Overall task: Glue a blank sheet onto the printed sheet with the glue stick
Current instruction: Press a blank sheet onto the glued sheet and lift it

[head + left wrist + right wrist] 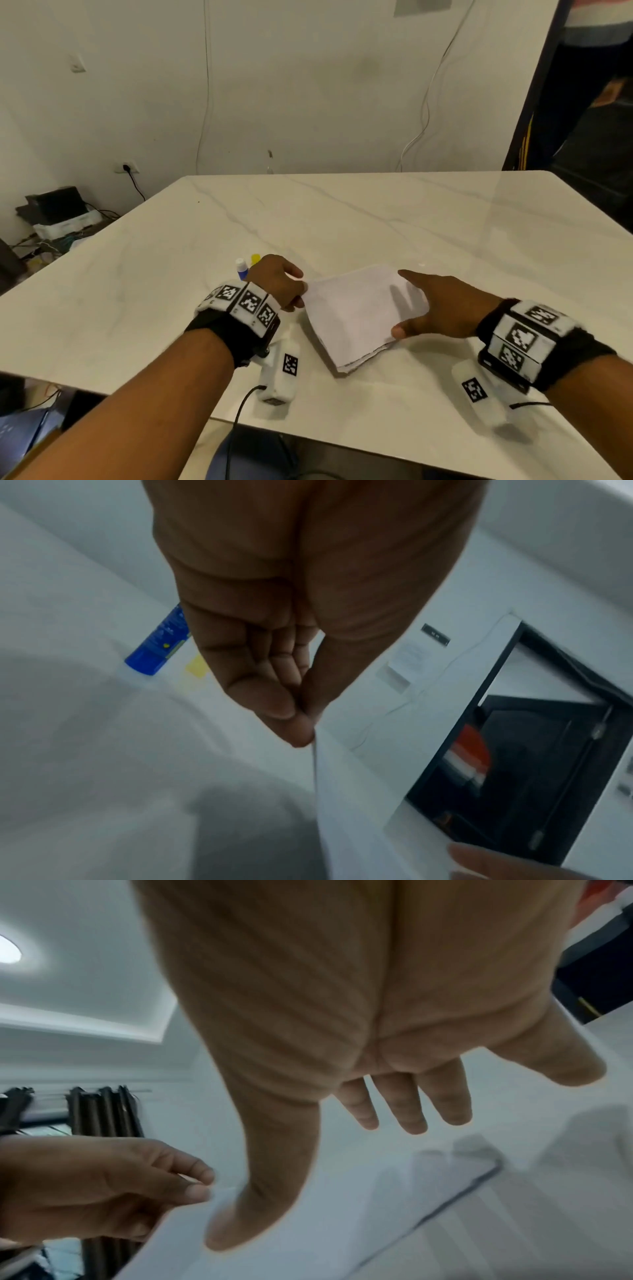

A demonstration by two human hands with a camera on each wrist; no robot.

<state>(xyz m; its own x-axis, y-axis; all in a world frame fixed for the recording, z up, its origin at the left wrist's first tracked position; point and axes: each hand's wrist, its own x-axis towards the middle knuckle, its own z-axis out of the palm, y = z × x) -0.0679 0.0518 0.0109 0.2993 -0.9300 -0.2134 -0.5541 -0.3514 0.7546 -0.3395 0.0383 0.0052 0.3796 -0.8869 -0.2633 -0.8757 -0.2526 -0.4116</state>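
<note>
A blank white sheet (356, 308) lies tilted over a printed sheet (363, 358) whose text shows along the near edge. My left hand (301, 291) pinches the blank sheet's left corner between thumb and forefinger; the left wrist view shows that pinch on the paper's edge (313, 750). My right hand (406, 303) is open, its fingers spread above the sheet's right side and its thumb at the near edge. A blue and white glue stick (241, 269) lies just behind my left hand, with a yellow cap (255, 259) beside it.
The white marble table (342, 212) stretches bare toward the far wall. Its near edge (308, 435) runs just below my wrists. Cables trail from the wrist cameras over that edge. Boxes and clutter sit on the floor at left (58, 216). A dark doorway (582, 120) stands at right.
</note>
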